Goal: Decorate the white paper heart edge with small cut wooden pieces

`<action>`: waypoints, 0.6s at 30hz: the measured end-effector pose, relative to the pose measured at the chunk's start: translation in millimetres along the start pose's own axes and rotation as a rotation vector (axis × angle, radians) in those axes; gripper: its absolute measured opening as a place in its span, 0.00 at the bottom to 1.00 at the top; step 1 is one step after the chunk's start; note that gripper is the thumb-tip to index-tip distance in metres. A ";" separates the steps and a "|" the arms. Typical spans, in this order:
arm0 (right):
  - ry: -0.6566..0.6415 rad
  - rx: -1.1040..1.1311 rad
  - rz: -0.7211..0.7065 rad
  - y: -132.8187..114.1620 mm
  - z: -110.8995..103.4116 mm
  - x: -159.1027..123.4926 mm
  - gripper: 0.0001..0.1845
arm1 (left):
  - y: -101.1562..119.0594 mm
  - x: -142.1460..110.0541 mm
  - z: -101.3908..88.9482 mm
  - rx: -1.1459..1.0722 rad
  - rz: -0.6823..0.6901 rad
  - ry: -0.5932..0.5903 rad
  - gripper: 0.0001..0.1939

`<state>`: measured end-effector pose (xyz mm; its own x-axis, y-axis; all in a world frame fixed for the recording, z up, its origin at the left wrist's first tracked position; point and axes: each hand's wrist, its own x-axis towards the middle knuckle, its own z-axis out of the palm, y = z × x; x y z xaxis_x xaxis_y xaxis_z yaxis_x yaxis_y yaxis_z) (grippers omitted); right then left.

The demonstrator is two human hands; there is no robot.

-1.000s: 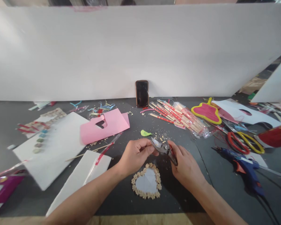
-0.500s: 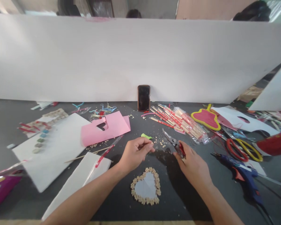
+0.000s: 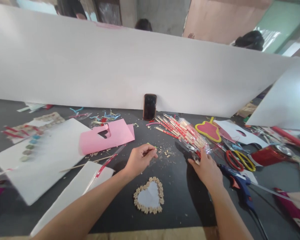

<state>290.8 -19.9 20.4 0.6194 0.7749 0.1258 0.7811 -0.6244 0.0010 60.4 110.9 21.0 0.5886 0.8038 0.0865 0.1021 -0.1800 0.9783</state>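
From the head camera, the only view here, we look down at our two hands over the dark table (image 3: pixel 175 186), with the heart-shaped piece (image 3: pixel 149 196) lying flat near its front edge, below and between them, touched by neither. Our left hand (image 3: pixel 141 158) has thumb and fingertips pressed together just above the scattered pale crumbs (image 3: pixel 167 153); whether a tiny bit sits in that pinch is too small to tell. Our right hand (image 3: pixel 210 170) is half curled at the handles of the pruning shears (image 3: pixel 187 144), thumb apart from the fingers, at the near edge of the red-wrapped sticks (image 3: pixel 180 128); we cannot tell if it grips them or only touches. We judge the step in hand to be a pause between snipping small pieces and adding to the heart's knobbly border (image 3: pixel 160 188), which already seems to run most of the way round. To our mind, the next move calls for leaving the shears flat, freeing the right hand for the blue glue gun (image 3: pixel 240 181) just beside it, and guarding the left pinch so nothing drops among the look-alike crumbs.
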 end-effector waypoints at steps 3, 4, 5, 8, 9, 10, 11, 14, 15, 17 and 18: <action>0.006 -0.059 -0.046 3.7 -5.9 -1.7 0.27 | -4.4 2.3 -1.4 0.032 0.057 0.019 0.12; 0.016 -0.067 -0.076 3.5 -9.3 -1.1 0.24 | -5.4 3.2 -2.2 0.046 0.071 0.027 0.12; 0.024 -0.071 -0.108 2.3 -13.3 1.1 0.21 | -6.4 4.1 -3.0 0.055 0.079 0.036 0.13; 0.032 -0.066 -0.229 -7.3 -26.4 19.9 0.17 | -9.5 7.1 -5.2 0.066 0.091 0.064 0.13; 0.030 -0.063 -0.273 -12.3 -29.9 30.2 0.17 | -10.4 7.9 -5.7 0.068 0.098 0.071 0.13; 0.027 -0.060 -0.312 -17.8 -32.4 41.8 0.17 | -11.2 8.5 -6.1 0.071 0.105 0.077 0.12; 0.020 -0.061 -0.342 -23.5 -33.7 54.2 0.17 | -11.6 9.0 -6.6 0.076 0.115 0.082 0.11; -0.048 -0.084 -0.407 -38.6 -30.8 89.7 0.14 | -11.1 9.3 -8.2 0.100 0.153 0.092 0.10; -0.079 -0.095 -0.417 -42.1 -28.3 99.3 0.13 | -10.4 9.2 -8.9 0.109 0.167 0.095 0.10; -0.139 -0.115 -0.430 -46.1 -22.8 113.7 0.16 | -8.7 9.0 -10.3 0.125 0.195 0.096 0.09; -0.167 -0.122 -0.438 -46.8 -20.2 118.4 0.17 | -7.9 8.8 -10.9 0.131 0.206 0.095 0.09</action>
<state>326.1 99.1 55.2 0.2466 0.9663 -0.0738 0.9624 -0.2353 0.1354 56.0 125.6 16.1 0.5305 0.7911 0.3044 0.0949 -0.4123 0.9061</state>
